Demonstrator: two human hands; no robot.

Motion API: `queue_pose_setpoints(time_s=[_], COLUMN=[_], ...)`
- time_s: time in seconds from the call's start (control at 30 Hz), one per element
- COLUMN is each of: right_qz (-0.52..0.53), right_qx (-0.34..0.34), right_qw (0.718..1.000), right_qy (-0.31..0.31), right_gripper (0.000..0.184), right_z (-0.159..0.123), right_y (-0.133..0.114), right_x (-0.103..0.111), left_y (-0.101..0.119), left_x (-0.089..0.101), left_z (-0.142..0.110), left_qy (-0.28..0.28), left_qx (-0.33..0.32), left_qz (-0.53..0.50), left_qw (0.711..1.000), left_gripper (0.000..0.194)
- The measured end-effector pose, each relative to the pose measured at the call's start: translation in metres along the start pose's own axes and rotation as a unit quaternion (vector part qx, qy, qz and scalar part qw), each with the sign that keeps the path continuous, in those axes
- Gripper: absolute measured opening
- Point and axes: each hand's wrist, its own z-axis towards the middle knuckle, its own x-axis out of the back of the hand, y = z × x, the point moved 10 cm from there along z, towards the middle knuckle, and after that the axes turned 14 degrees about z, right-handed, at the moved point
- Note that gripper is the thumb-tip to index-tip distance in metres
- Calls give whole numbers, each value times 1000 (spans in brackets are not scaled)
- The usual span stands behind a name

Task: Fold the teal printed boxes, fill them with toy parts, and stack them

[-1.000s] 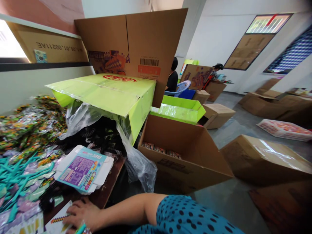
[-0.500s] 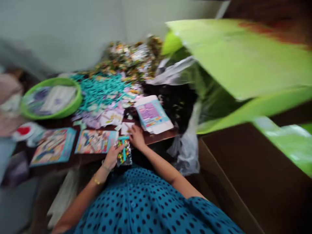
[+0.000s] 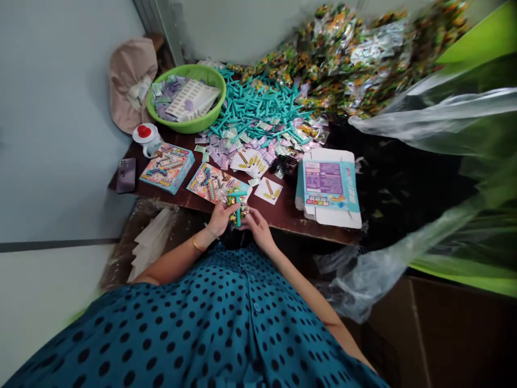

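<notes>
Moved since half a second ago: bare right hand [image 3: 260, 229], off the small white card printed with a tool shape [image 3: 269, 191] and over to the clear plastic packet of small coloured pieces [image 3: 232, 220].
Packet: glossy, crinkled film with bright glints; green, yellow and orange bits crowd inside among darker patches; partly covered by fingers.
Slim teal plastic sticks [image 3: 238, 216]: one runs lengthwise along the packet's front, another crosses near its top, roughly a T; cannot tell whether film covers them.
Packet's place: held up at the front edge of the dark reddish-brown table [image 3: 194, 200], close to the person's lap, overlapping the lower edge of the flat-lying pink-and-blue picture box [image 3: 212, 182].
Bare left hand [image 3: 220, 218]: closed around the packet's left side, thumb pressed across its front.
Right hand's fingers: gathered narrowly at the packet's right edge, tips touching; cannot tell whether they pinch it.
White card: lying on the table, just beyond the right hand.
Light-blue carton with purple panel and open white flaps [image 3: 329, 186]: right of the card, on the table.
Heap of loose teal sticks [image 3: 262, 105]: farther back, beside the round lime-green plastic basin [image 3: 189, 126].
</notes>
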Motion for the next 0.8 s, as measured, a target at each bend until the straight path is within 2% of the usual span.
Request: queue_pose_setpoints(time_s=[0.1, 0.23, 0.37, 0.53, 0.8], right_qz=[18, 10, 24, 11, -1], right_qx=[-24, -12, 3, 13, 9], right_qw=[999, 1000, 999, 999, 1000], right_qy=[21, 22, 42, 45, 26], right_gripper=[52, 44, 44, 49, 47], right_z=[-1, -1, -3, -3, -2], right_y=[4, -4, -7, -12, -4], right_x=[-2, -4, -3, -1, -6], left_y=[-1, -5, -9, -7, -13], left_x=[-10, -16, -20, -30, -21], left_z=[-4, -7, -9, -9, -6], left_qy=[-15, -28, -33, -78, -86], left_qx=[-12, -21, -11, 12, 48], left_qz=[26, 48, 48, 29, 15], left_qw=[999, 998, 998, 996, 995], left_gripper=[38, 35, 36, 43, 44])
